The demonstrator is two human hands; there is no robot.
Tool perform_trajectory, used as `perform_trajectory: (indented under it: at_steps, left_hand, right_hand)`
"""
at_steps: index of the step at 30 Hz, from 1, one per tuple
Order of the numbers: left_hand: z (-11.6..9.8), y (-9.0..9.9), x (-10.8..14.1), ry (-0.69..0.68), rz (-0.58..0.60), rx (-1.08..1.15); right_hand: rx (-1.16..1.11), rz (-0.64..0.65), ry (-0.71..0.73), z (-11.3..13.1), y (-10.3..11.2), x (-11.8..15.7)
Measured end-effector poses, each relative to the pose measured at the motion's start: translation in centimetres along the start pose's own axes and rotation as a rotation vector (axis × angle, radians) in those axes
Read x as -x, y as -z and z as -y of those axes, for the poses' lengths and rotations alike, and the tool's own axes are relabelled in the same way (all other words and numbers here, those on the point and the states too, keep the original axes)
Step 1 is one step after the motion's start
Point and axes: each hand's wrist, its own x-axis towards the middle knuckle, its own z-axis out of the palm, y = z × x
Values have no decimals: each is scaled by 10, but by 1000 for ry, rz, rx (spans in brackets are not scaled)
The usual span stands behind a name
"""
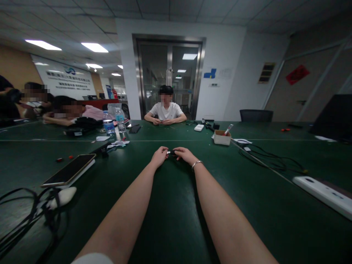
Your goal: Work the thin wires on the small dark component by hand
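Observation:
A small stick-like object with a silver end and a black end (172, 152) spans the gap between my hands above the green table (176, 190). My left hand (159, 157) pinches its silver end between thumb and fingers. On the black end, the fingers of my right hand (187, 156) are closed, and a bracelet (197, 165) circles that wrist. The object is too small to tell its exact kind, and my fingertips cover part of it.
To the left lie a phone (70, 170), a white mouse (63, 197) and black cables (26, 216). Water bottles (120, 119) stand farther back. Rightward are a small box (222, 138), cables (264, 156) and a power strip (324, 194). A person (165, 110) sits opposite.

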Motion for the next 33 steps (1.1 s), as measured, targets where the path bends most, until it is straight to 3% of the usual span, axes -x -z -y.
perform_trajectory:
  at_steps: [20, 33]
  left_hand:
    - [-4, 3, 5, -87, -20, -90]
    - [-1, 3, 4, -64, -16, -76]
  right_hand:
    - [3, -16, -26, 3, -2, 2]
    - [21, -19, -35, 6, -1, 5]
